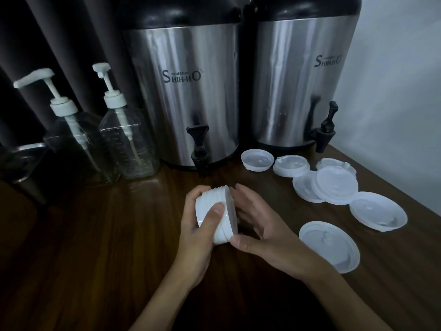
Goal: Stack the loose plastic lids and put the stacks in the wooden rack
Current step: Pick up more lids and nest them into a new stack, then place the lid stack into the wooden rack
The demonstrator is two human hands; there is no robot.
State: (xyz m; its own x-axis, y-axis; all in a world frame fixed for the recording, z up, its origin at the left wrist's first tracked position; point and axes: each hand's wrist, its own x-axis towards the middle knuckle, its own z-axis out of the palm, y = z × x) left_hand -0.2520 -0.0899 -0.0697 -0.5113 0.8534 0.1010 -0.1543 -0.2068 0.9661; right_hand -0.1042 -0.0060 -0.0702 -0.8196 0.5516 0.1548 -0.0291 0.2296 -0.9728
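**Lids: one stack in hand, seven loose, no rack in sight**

Progress (my read): partway, maybe under half. One stack of lids [216, 215] exists, w/ several rims nested. It's held on its side just in front of the left urn [183, 91], below its tap and a little above the table [95, 235].

Hands:
- The left hand [200, 225] grips the stack, thumb across the near side, fingers wrapped round the far side.
- The right hand [260, 225] is half open, palm facing the stack's wide end. Fingertips are on the top of the rim and the thumb is at the bottom edge, so it looks to be seating or squaring up the end lid.

Left to do:
- Seven loose lids [329, 246] lie on the table, all to the right of the left urn.
- Two sit close by its base and three overlap farther right. The other two lie farther right again and nearer the person.
- None of these is stacked yet.
- The wooden rack isn't in view, so nothing can be counted as put away. Can't tell where it stands.

Writing:
- The left urn reads "SHIH-HO" in dark letters, w/ small "cold&hot" above it.
- The right urn [303, 80], touching or nearly touching the left urn's right side, carries the same "SHIH-HO" mark. The small print there is too blurred to read.
- Two clear pump bottles [130, 139] stand just left of the left urn. No label is legible, only faint moulded lines.
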